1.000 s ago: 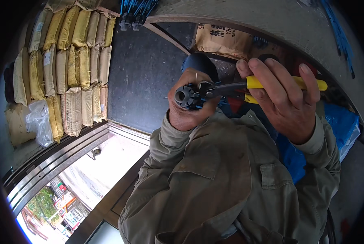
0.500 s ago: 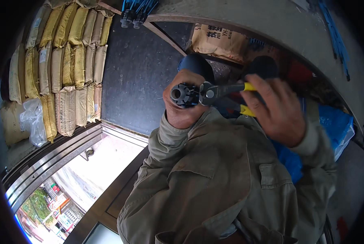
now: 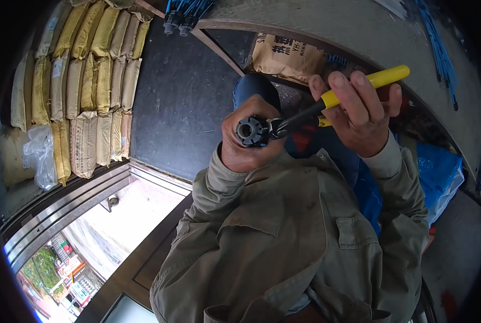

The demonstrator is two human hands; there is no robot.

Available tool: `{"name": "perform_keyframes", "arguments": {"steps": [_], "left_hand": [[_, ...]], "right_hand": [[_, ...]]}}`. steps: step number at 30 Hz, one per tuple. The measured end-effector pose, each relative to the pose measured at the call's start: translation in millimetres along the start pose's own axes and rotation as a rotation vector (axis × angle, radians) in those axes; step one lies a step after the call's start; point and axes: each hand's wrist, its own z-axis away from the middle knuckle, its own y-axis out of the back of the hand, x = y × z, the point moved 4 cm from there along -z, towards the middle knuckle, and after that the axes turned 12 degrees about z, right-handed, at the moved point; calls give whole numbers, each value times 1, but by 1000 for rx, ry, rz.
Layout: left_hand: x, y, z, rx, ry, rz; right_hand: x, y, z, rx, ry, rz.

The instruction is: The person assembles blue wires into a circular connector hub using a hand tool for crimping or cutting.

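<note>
My left hand [image 3: 237,155] is wrapped round a black, hollow plastic fitting [image 3: 260,132], whose notched round end faces up. Pliers [image 3: 301,119] with yellow handles reach in from the right, their dark jaws against the side of the fitting; whether they bite on anything there is too small to tell. My right hand [image 3: 365,129] holds the pliers, its fingers bent over the upper handle, while the lower handle is mostly hidden behind the hand.
Under the curved grey tabletop [image 3: 326,32] lies a brown paper sack [image 3: 286,59]. Blue rods [image 3: 439,51] with black ends rest on top, and another bundle [image 3: 184,19] at the far left. Stacked sacks [image 3: 84,86] line the left wall. A blue plastic bag [image 3: 437,169] lies at right.
The pliers have turned, the upper yellow handle now pointing up and right, with the handles spread wider. My right hand has rotated with its fingers upward. The fitting has shifted slightly right.
</note>
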Motion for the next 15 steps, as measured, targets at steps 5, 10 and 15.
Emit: {"name": "perform_keyframes", "arguments": {"steps": [5, 10, 15], "left_hand": [[8, -4, -1, 57, 15, -36], [4, 1, 0, 58, 2, -9], [2, 1, -1, -40, -21, -13]], "right_hand": [[-6, 1, 9, -84, -48, -26], [10, 4, 19, -251, -16, -297], [18, 12, -9, -156, 279, -25]]}}
